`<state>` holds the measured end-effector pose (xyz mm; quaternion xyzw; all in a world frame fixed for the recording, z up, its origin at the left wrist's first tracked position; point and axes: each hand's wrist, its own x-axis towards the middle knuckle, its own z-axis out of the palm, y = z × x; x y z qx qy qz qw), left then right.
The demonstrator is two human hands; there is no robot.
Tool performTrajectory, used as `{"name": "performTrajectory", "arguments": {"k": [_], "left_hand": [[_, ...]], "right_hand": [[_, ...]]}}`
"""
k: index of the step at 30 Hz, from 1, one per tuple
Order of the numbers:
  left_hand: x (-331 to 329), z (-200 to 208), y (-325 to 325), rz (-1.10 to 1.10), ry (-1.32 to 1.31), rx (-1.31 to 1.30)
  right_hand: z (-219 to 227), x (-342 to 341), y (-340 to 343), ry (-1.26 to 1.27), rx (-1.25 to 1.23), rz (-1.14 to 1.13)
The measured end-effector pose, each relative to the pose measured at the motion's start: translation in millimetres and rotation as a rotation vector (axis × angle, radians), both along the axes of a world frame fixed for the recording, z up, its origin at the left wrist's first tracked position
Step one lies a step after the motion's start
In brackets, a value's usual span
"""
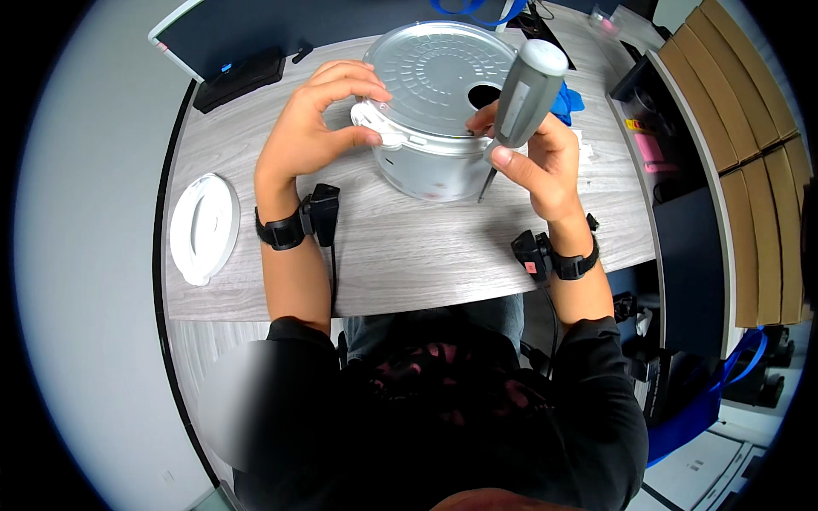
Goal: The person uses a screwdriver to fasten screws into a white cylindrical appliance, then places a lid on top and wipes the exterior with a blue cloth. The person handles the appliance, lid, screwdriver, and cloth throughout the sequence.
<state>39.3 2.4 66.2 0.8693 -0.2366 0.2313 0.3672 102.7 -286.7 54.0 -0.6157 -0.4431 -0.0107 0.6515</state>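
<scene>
A round whitish tub (434, 170) with an embossed silver top (426, 64) and a dark round hole (486, 96) stands on the desk before me. My left hand (319, 115) grips its left rim, fingers over the top and thumb against a white plastic latch-like piece (375, 123). Held in my right hand (550, 162) is a grey screwdriver (527, 102), its thick handle up and its thin shaft pointing down in front of the tub. Fingertips of that hand reach the rim beside the hole.
A white oval plastic ring (204, 228) lies at the desk's left. Behind it are a dark box (241, 81) and a monitor (273, 34). A blue cloth (568, 104) lies right of the tub. Shelving (694, 196) and cardboard boxes (750, 170) border the right side.
</scene>
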Motion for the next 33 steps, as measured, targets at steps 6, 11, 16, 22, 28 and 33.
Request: {"name": "performTrajectory", "arguments": {"k": [6, 11, 16, 22, 28, 33], "left_hand": [[-1, 8, -24, 0.055, -0.049, 0.023], [2, 4, -49, 0.095, -0.111, 0.056], [6, 0, -81, 0.149, -0.279, 0.167], [11, -12, -108, 0.185, -0.329, 0.124], [5, -11, -120, 0.190, -0.332, 0.123], [-12, -3, -146, 0.084, -0.323, 0.026]], "right_hand": [[-3, 14, -16, -0.057, -0.032, -0.039], [-10, 28, -37, -0.090, -0.071, -0.139], [-15, 40, -47, -0.044, -0.014, -0.206], [-19, 49, -54, 0.115, 0.138, -0.186], [-18, 48, -61, 0.079, 0.134, -0.124], [-17, 47, -82, 0.086, 0.150, -0.161]]}}
